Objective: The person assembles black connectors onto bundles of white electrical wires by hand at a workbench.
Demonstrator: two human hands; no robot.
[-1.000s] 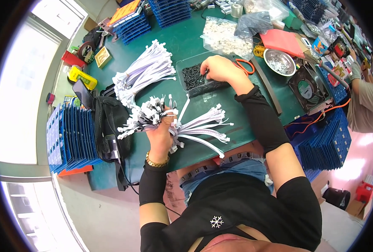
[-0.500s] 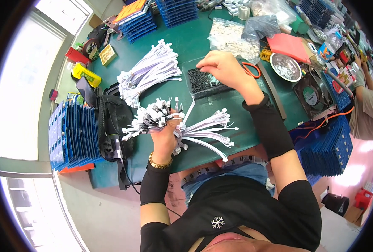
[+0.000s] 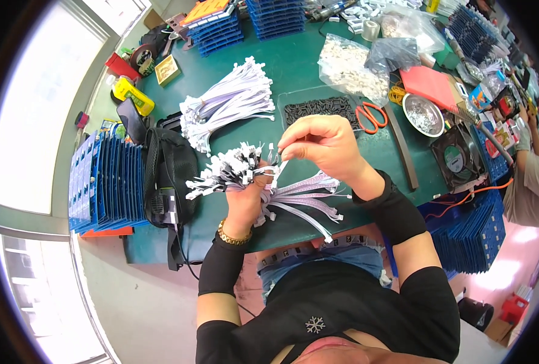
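Green bench, crowded with blue trays (image 3: 108, 185) and bags of parts. Left hand (image 3: 248, 197) clenched round a fanned bundle of ribbon cables (image 3: 236, 170), held just above the bench edge. Right hand (image 3: 321, 142) pinching a small piece (too small to tell what) at one cable's connector end. Second cable bundle (image 3: 227, 103) lying untouched further back; black parts in a clear tray (image 3: 318, 109). Plenty left, by the look of it.
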